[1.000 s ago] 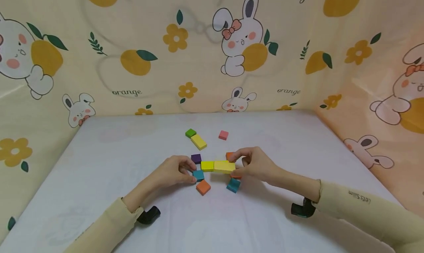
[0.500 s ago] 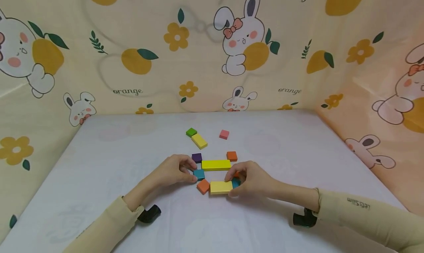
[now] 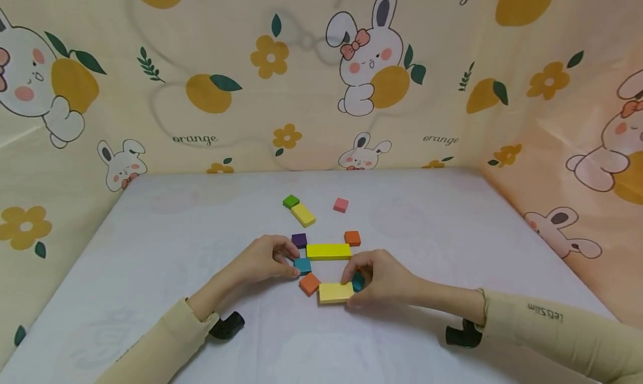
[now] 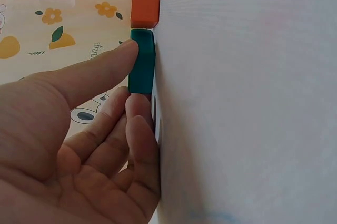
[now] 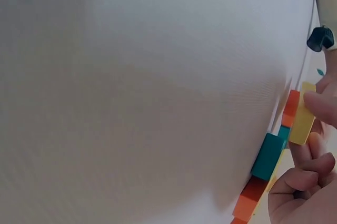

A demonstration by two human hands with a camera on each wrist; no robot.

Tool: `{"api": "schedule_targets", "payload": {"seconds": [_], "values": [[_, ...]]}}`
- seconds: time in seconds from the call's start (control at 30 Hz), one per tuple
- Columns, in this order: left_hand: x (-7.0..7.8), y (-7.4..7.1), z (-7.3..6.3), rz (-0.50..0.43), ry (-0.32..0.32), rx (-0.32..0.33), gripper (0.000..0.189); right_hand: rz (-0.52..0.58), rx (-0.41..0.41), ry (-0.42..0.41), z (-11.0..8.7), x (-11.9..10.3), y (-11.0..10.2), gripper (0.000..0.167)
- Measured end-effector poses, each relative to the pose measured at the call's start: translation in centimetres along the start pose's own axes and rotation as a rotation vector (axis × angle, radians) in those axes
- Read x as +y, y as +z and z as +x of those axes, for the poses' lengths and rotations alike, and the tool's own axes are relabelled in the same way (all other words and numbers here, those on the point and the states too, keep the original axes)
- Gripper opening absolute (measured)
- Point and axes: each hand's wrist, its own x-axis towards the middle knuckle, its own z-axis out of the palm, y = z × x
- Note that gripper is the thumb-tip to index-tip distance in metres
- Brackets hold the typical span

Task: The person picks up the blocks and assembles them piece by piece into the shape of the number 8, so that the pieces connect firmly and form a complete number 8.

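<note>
My right hand (image 3: 384,278) pinches a pale yellow rectangular block (image 3: 334,293) between thumb and fingers. In the right wrist view that pale yellow block (image 5: 303,116) is raised off the cloth. A second teal block (image 3: 358,282) peeks out behind the right fingers. My left hand (image 3: 263,258) pinches a teal block (image 3: 302,266), its thumb on one face in the left wrist view. An orange block (image 3: 309,284) touches that teal block's near end. A long bright yellow strip of block (image 3: 328,252) lies beyond, with a purple block (image 3: 298,240) at its left end and an orange block (image 3: 353,238) at its right.
Farther back on the white-covered table (image 3: 201,216) lie a green block (image 3: 291,201), a pale yellow block (image 3: 303,215) touching it, and a pink block (image 3: 341,205). A printed backdrop (image 3: 311,105) rises behind the table and along both sides.
My right hand has brought the pale yellow block from over the bright yellow row towards me, beside the near orange block. The left hand has stayed at its teal block.
</note>
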Motion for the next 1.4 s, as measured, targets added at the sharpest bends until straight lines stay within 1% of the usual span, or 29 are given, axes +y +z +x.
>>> {"api": "schedule_targets", "payload": {"seconds": [0.07,0.23,0.4,0.63,0.8,0.97,1.07,1.17,1.27,1.4], "values": [[0.0,0.1,0.0,0.005,-0.009,0.005,0.03,-0.01,-0.003,-0.023,-0.1,0.0,0.1,0.027],[0.1,0.2,0.0,0.003,-0.014,0.011,0.029,-0.079,0.003,-0.066,-0.2,0.1,0.2,0.03],[0.1,0.2,-0.1,-0.001,-0.003,0.015,0.029,-0.127,0.005,-0.08,-0.1,0.2,0.5,0.034],[0.0,0.2,-0.1,0.002,-0.001,0.009,0.03,-0.15,0.018,-0.104,0.2,0.0,0.9,0.033],[0.1,-0.2,-0.2,-0.007,0.042,-0.005,0.032,-0.167,0.021,-0.088,0.4,-0.1,1.0,0.033],[0.9,-0.6,-1.1,-0.002,0.101,0.039,0.03,-0.167,0.025,-0.083,0.5,-0.3,1.0,0.032],[1.5,-0.2,-2.1,0.01,0.149,0.051,0.027,-0.163,0.025,-0.085,0.4,-0.4,0.9,0.031],[1.5,0.4,-2.8,0.042,0.193,0.049,0.025,-0.154,0.031,-0.08,0.3,-0.4,0.8,0.031],[1.4,0.9,-3.3,0.063,0.211,0.048,0.022,-0.139,0.04,-0.072,0.3,-0.3,0.9,0.03],[1.8,1.6,-3.6,0.093,0.2,0.047,0.024,-0.12,0.045,-0.06,0.2,-0.3,0.8,0.03]]}}
